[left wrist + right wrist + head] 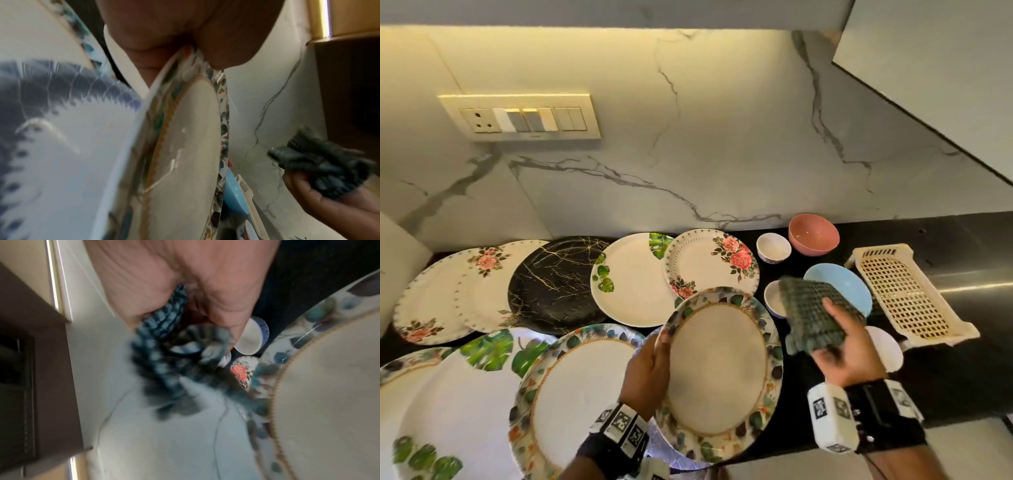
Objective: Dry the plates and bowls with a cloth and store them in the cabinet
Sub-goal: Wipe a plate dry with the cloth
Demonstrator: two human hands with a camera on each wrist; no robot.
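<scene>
My left hand [654,366] grips the left rim of a leaf-bordered plate [719,370], holding it tilted above the counter; in the left wrist view the thumb and fingers pinch that plate [193,129] at its edge. My right hand [842,346] holds a folded dark green checked cloth [813,317] just right of the plate, apart from it. The right wrist view shows the cloth [164,366] bunched in the fingers, with the plate [329,386] to its right. The left wrist view also catches the cloth [320,165].
Several plates lie overlapping on the black counter [945,377]: a black marbled one [554,284], rose-patterned ones [709,263], green-leaf ones [633,281]. A pink bowl [813,234], blue bowl [849,284], small white bowls [774,247] and a cream drain tray [904,294] stand right.
</scene>
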